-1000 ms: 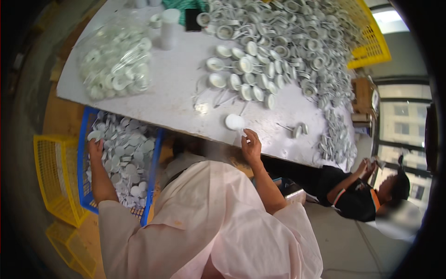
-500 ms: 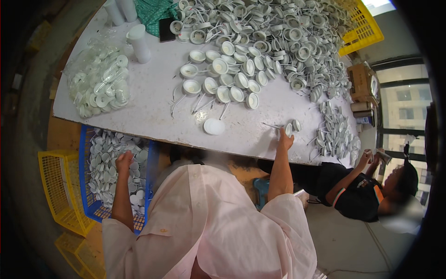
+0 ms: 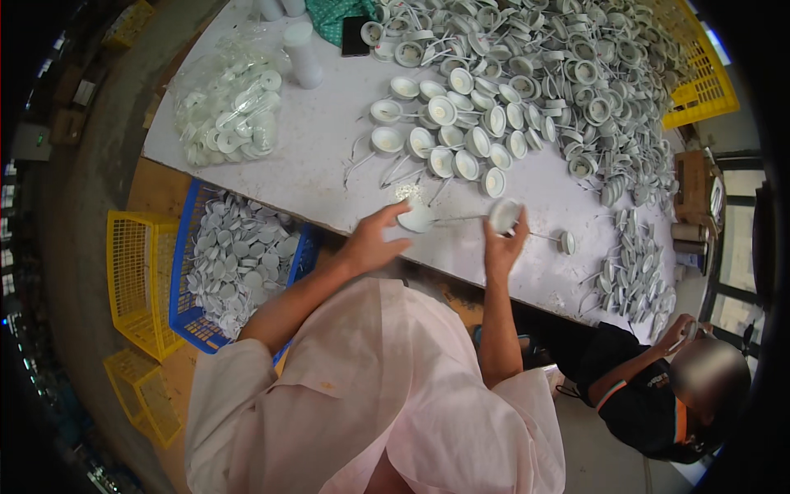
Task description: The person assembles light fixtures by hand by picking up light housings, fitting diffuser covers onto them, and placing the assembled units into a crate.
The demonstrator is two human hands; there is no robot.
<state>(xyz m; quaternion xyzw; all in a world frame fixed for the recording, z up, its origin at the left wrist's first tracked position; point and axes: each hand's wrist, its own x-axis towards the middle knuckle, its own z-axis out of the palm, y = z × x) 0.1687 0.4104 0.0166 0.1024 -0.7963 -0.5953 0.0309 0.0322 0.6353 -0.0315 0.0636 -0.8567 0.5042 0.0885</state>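
Note:
My right hand (image 3: 504, 247) grips a round white cup-shaped lamp housing (image 3: 503, 216) just above the table, its thin wire trailing left. At the table's near edge lies a flat white disc (image 3: 417, 217); it may be a stack. The fingertips of my left hand (image 3: 374, 240) reach the disc's left edge, with thumb and fingers apart. Another small white housing (image 3: 567, 241) rests on the table to the right of my right hand. Beyond my hands, several housings with wires (image 3: 441, 110) stand in a group, open side up.
A large heap of housings (image 3: 568, 74) covers the far right. A bag of white rings (image 3: 230, 107), a white disc stack (image 3: 303, 58) and a dark phone (image 3: 355, 37) lie left. A blue crate (image 3: 183, 247) of white pieces stands below. A co-worker (image 3: 650, 387) sits at right.
My left hand has moved from over the blue crate up to the white disc. My right hand has lifted one housing and brought it left. The view has shifted.

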